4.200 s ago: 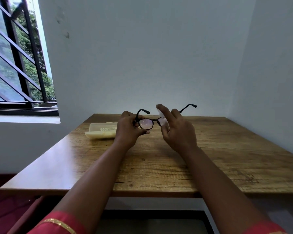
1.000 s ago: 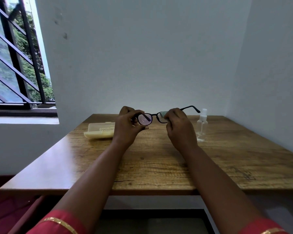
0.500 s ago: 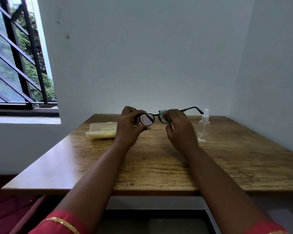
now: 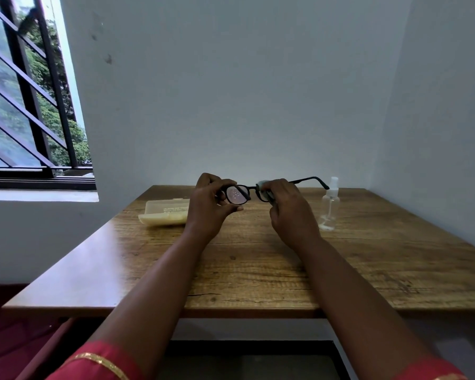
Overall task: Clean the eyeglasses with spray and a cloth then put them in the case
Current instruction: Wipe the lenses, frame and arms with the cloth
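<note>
I hold black-framed eyeglasses [image 4: 237, 193] in the air above the wooden table [image 4: 258, 264]. My left hand [image 4: 210, 209] pinches the left end of the frame; droplets show on that lens. My right hand [image 4: 290, 209] presses a small pale cloth [image 4: 261, 185] around the right lens, which is mostly hidden. One temple arm [image 4: 310, 180] sticks out to the right. A clear spray bottle [image 4: 329, 205] stands upright on the table just right of my right hand. A pale yellow case [image 4: 163, 215] lies closed at the table's back left.
The table sits in a corner, with a white wall behind and another on the right. A barred window [image 4: 25, 105] is at the far left. The table's front edge is close to my body.
The right hand's fingers have shifted slightly on the cloth over the right lens. Since the oldest frame, the right hand has closed onto the lens and the spray bottle has come into view.
</note>
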